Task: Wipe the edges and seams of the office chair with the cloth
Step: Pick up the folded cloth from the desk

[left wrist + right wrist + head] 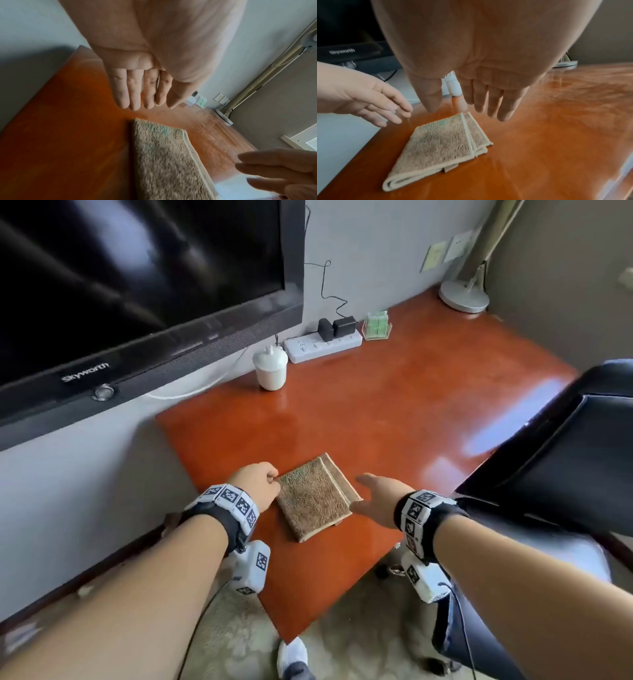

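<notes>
A folded tan terry cloth [313, 498] lies flat on the glossy reddish-brown desk [394, 405], near its front left corner, with its folded layers stepped along the right side. The left hand [255, 484] hovers at the cloth's left far corner; in the wrist views its fingers [135, 93] are straight and close together, held just above the desk and gripping nothing. The head view makes them look tucked at the cloth's edge, but whether they touch it cannot be told. The right hand [380, 496] is just beside the cloth's right edge, fingers [494, 102] extended and slightly spread, holding nothing.

The black office chair [561, 460] stands at the right, its back close to the desk's edge.

At the back of the desk a white lidded cup [270, 369] stands closed, its contents hidden. Beside a white power strip [323, 345] with two black adapters plugged in, a small clear holder [376, 325] contains green packets. A Skyworth television [137, 285] hangs on the wall, and a lamp base [464, 296] sits in the far corner.
</notes>
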Demonstrator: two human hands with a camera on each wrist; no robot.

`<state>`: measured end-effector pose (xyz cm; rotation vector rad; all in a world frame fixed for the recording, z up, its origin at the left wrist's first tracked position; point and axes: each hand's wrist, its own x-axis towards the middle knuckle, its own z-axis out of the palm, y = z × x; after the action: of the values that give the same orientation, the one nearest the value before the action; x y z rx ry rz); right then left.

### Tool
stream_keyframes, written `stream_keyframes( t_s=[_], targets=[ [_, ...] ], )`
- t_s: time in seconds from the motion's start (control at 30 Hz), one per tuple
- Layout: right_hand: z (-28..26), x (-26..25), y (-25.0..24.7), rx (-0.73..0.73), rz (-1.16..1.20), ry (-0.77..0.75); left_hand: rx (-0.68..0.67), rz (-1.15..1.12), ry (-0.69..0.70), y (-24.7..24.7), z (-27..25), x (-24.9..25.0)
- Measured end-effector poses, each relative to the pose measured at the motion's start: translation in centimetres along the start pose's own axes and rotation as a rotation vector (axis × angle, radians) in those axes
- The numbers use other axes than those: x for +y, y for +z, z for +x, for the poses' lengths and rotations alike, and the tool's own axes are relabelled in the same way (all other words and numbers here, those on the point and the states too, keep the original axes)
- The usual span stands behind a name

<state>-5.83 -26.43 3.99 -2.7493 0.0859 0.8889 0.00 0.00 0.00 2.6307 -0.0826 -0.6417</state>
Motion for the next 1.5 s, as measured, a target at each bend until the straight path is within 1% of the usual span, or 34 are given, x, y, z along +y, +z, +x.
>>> stream_keyframes(
  t_s=[0.1,0.13,0.27,0.37,0.47,0.6,0.7,0.77,0.87,0.93,1.0,1.1,1.17,1.23,1.33,1.5],
  targets=[
    [1.5,-0.6,2.1,-0.03,0.057,0.048,-0.116,-0.036,-0.032,2.2,1.1,-1.0],
    [1.7,-0.8,3.0,-0.045,0.086,0.06,-0.134,-0.051,-0.04,3.1,1.1,-1.3],
    [2.4,-1.6,5.4,-0.051,0.155,0.07,-0.058,-0.117,-0.053,4.9,1.7,-2.5],
    [2.6,-1.6,6.1,-0.04,0.176,0.089,-0.094,-0.133,-0.079,4.9,1.8,-2.7],
    [2.5,-1.9,5.6,-0.067,0.161,0.104,-0.093,-0.086,-0.051,4.9,1.8,-3.0],
    [1.9,-2.2,4.6,-0.093,0.076,0.097,-0.18,0.098,0.006,5.1,1.4,-2.5],
    [0.8,-1.8,3.3,-0.089,0.04,0.09,-0.158,0.113,0.046,4.5,1.9,-1.8],
    [0.0,-1.2,2.0,-0.071,0.026,0.09,-0.137,0.081,0.025,4.0,2.4,-1.5],
    [-0.9,0.0,0.3,-0.051,0.039,0.102,-0.099,0.093,-0.08,4.0,2.9,-0.7],
    [-1.1,0.8,0.1,-0.044,0.076,0.117,-0.107,0.143,-0.149,4.4,2.9,-0.2],
    [-1.1,1.5,0.6,-0.044,0.115,0.126,-0.139,0.19,-0.149,5.0,2.9,0.0],
    [-1.1,2.2,1.8,-0.069,0.127,0.127,-0.176,0.25,-0.032,5.6,2.5,0.3],
    [-1.3,2.4,2.0,-0.075,0.115,0.11,-0.173,0.205,0.055,5.4,1.8,1.4],
    [-1.9,2.6,1.2,-0.059,0.108,0.095,-0.181,0.128,0.146,3.9,0.8,3.6],
    [-3.0,2.9,-1.8,0.009,0.11,0.085,-0.191,0.087,0.314,0.3,-0.4,8.7],
    [-7.2,4.5,-9.5,0.22,0.203,0.037,-0.286,0.128,0.571,-5.8,-3.4,19.9]
  ],
)
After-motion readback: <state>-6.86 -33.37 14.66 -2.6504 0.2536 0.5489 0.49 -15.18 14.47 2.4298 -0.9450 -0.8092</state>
